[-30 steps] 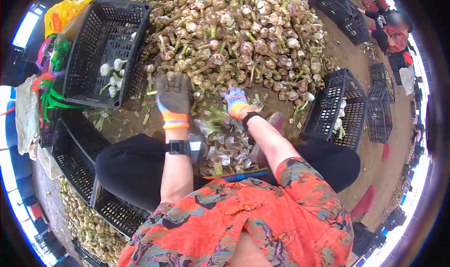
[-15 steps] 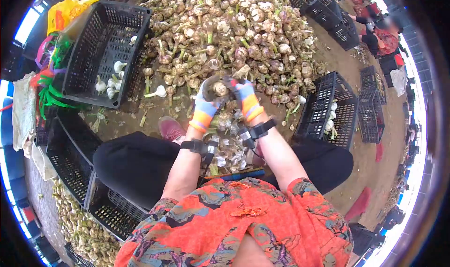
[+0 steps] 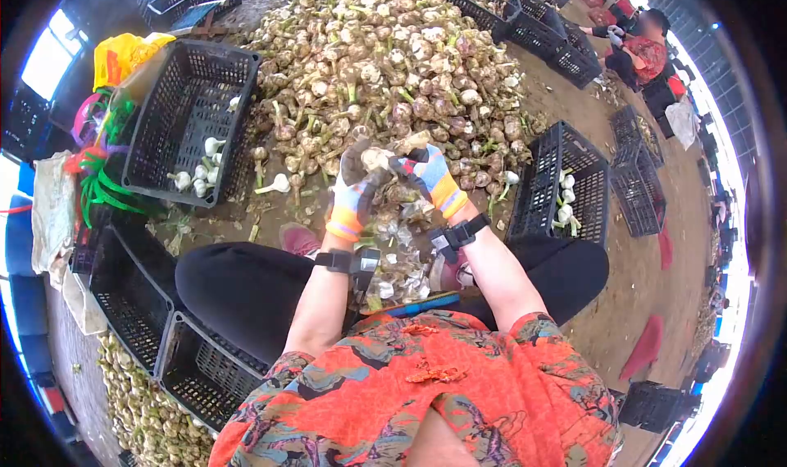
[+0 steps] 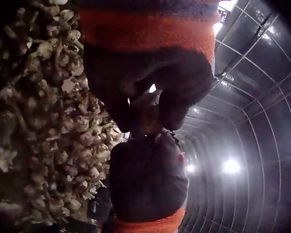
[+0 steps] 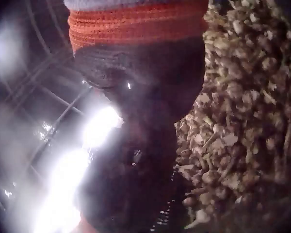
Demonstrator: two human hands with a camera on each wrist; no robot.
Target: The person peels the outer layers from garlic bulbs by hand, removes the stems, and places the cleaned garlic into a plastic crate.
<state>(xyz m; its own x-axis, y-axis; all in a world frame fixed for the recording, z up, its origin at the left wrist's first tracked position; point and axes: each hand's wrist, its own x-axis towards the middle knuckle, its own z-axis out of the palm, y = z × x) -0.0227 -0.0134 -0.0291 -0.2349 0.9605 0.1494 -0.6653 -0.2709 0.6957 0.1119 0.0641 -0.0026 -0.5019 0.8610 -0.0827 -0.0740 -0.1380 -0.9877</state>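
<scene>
In the head view, the gloved left hand [image 3: 352, 190] grips a pale garlic bulb [image 3: 376, 158] at the front edge of the garlic pile [image 3: 385, 73]. The gloved right hand [image 3: 432, 180] meets it from the other side, its curled fingers pinching the same bulb. A stemmed garlic [image 3: 412, 142] lies just beyond the right fingertips; whether they touch it cannot be told. Both wrist views are dark: the left hand [image 4: 148, 80] and the right hand [image 5: 140, 77] appear with fingers curled, the bulb mostly hidden between them.
A black crate [image 3: 138, 123] with several white bulbs stands left, another [image 3: 597, 151] right. Loose peelings [image 3: 393, 274] lie between the person's shoes. Empty-looking crates [image 3: 123, 303] sit by the left knee. Another person [image 3: 648, 57] sits at the upper right.
The hands were apart, low over the pile's front edge; they have come together around a bulb. Since half a second ago they stay together, and the head view has shifted slightly.
</scene>
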